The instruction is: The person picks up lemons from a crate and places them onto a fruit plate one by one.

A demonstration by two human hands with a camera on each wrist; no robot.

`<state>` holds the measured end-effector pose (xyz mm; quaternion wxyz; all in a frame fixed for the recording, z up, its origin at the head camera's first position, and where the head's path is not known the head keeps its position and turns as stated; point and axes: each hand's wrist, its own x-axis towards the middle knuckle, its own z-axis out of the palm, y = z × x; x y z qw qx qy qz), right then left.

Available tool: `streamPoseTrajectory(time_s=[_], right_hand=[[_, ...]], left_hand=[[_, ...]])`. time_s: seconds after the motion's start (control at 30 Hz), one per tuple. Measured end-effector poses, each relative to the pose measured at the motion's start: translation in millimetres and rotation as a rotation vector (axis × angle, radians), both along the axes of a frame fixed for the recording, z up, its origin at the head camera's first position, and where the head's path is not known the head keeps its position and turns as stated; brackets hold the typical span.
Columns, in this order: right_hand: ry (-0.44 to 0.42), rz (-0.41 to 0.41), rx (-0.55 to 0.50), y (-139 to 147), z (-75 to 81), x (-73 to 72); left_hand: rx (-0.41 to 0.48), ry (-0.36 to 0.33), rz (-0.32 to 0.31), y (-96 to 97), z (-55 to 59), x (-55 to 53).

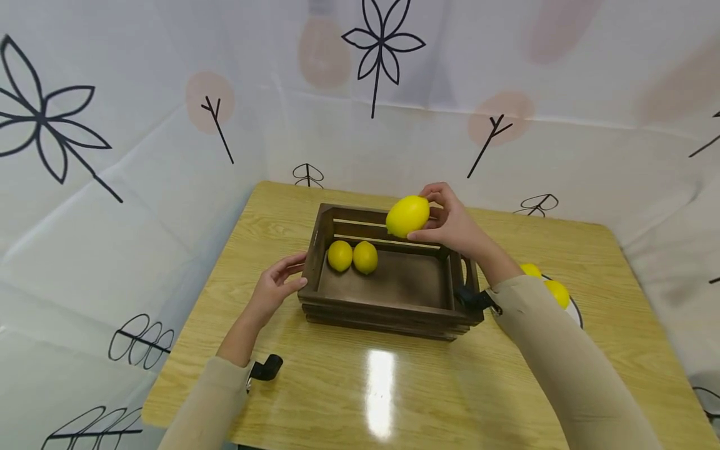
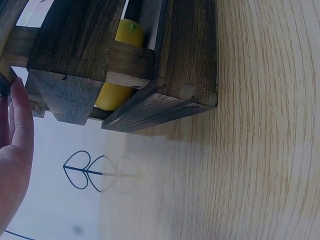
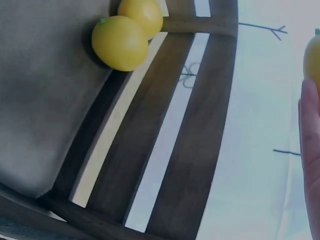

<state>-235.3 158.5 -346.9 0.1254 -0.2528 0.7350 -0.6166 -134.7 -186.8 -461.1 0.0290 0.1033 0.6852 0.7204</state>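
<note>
In the head view, my right hand (image 1: 452, 222) holds a yellow lemon (image 1: 407, 216) between thumb and fingers, above the back of a dark brown slatted wooden crate (image 1: 377, 317). Part of that lemon (image 3: 312, 62) shows at the right edge of the right wrist view, beside my fingers (image 3: 311, 135). Inside the crate, two lemons lie side by side toward the left: a left lemon (image 1: 340, 256) and a right lemon (image 1: 365, 257). My left hand (image 1: 277, 287) touches the crate's left end. In the left wrist view its fingers (image 2: 22, 117) look extended against the wood.
A white dark-rimmed plate (image 1: 575, 314) stands right of the crate, partly hidden by my right sleeve, with lemons (image 1: 557, 293) on it. The crate sits on a light wooden table (image 1: 315, 381). A patterned white cloth (image 1: 281, 69) hangs behind the table.
</note>
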Motion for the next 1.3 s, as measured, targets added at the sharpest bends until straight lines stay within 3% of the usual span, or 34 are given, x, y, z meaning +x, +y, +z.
streamPoseTrajectory(time_s=[0.53,0.9,1.3], right_hand=[[0.113,-0.151,-0.203,20,4.4,12.0],[0.112,-0.271,-0.301,34,13.6,27.6],[0.094,-0.316,-0.403,46,15.7,38.9]], left_hand=[[0.001,-0.001,0.003,0.6,3.1,-1.3],[-0.006,-0.002,0.012,1.6,4.4,-0.5],[-0.002,-0.019,0.014,1.1,6.0,0.3]])
